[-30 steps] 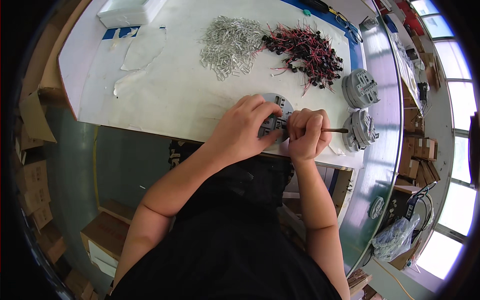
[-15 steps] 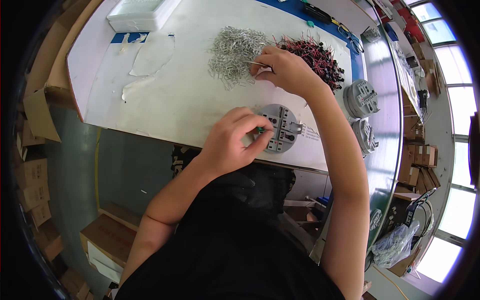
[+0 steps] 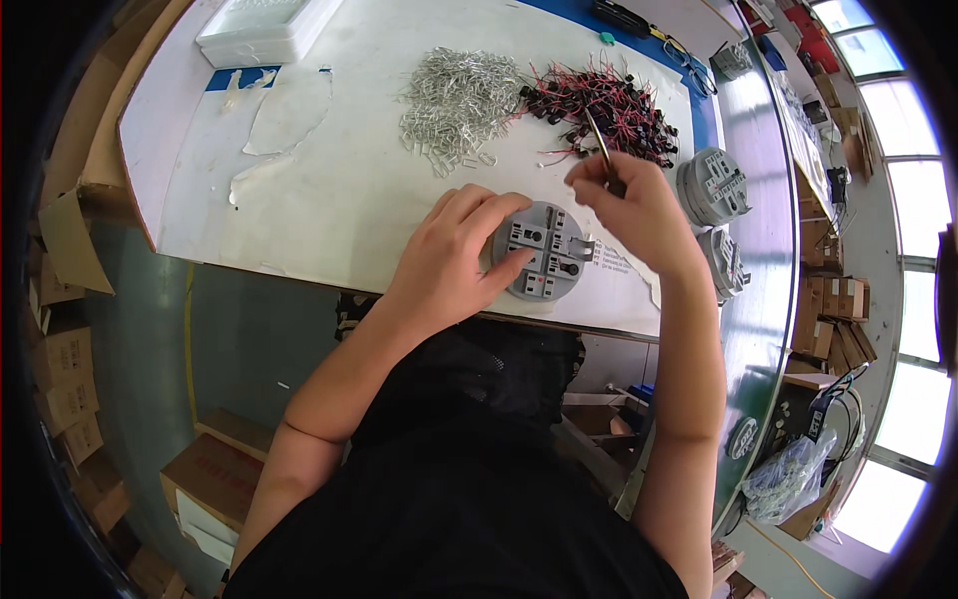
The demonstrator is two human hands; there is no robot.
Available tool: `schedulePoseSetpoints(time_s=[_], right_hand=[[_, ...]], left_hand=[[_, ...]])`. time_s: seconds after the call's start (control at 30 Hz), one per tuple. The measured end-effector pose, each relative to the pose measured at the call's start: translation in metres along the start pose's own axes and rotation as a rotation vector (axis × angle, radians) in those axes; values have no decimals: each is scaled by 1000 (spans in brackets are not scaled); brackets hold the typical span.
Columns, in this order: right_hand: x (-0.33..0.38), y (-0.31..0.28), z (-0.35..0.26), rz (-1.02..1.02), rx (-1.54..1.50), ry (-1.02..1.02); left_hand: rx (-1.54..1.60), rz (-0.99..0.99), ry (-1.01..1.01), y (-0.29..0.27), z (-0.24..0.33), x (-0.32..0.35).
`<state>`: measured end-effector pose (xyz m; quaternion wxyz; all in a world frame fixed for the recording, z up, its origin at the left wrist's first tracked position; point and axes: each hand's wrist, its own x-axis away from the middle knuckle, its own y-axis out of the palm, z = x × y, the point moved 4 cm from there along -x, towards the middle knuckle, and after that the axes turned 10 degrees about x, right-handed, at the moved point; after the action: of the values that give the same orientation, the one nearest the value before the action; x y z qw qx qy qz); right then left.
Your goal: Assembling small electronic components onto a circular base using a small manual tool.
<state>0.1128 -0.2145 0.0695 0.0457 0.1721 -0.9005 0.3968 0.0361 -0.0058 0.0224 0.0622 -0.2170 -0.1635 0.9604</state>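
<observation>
- The left hand (image 3: 454, 250) is spread wide at the left side of a grey disc (image 3: 549, 252), its thumb over the top face and its fingers along the far rim.
- The disc lies flat near the close edge of the desk (image 3: 369, 190) — small blocks cover its face, and a metal tab (image 3: 582, 247) stands out on its right.
- The right hand (image 3: 639, 210) is raised to the right of the disc and beyond it, closed on a slim dark tool (image 3: 602, 145) — the tip points away, toward the wired parts (image 3: 609, 110).
- Two stacks of grey discs stand to the right: the nearer stack (image 3: 720, 262) and the farther stack (image 3: 713, 187).
- Past the hands, silvery clips (image 3: 459, 105) lie heaped just left of the wired parts, which are black with red leads.
- At the far left sits a white box (image 3: 264, 30); at the far right, a small green piece (image 3: 607, 38) lies near a black handle (image 3: 621, 17).
</observation>
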Motion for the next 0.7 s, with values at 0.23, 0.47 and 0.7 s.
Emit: schedulePoseSetpoints(time_s=[0.23,0.47,0.7], right_hand=[[15,17,13,48,17,76],[14,14,7,55,53,72],[10,15,2,53,84,66]], left_hand=[[-15,-49,-38,5,-6,2],[-20,-53,-30,5,-5,1],[-3,-53,-27,6,-6,-1]])
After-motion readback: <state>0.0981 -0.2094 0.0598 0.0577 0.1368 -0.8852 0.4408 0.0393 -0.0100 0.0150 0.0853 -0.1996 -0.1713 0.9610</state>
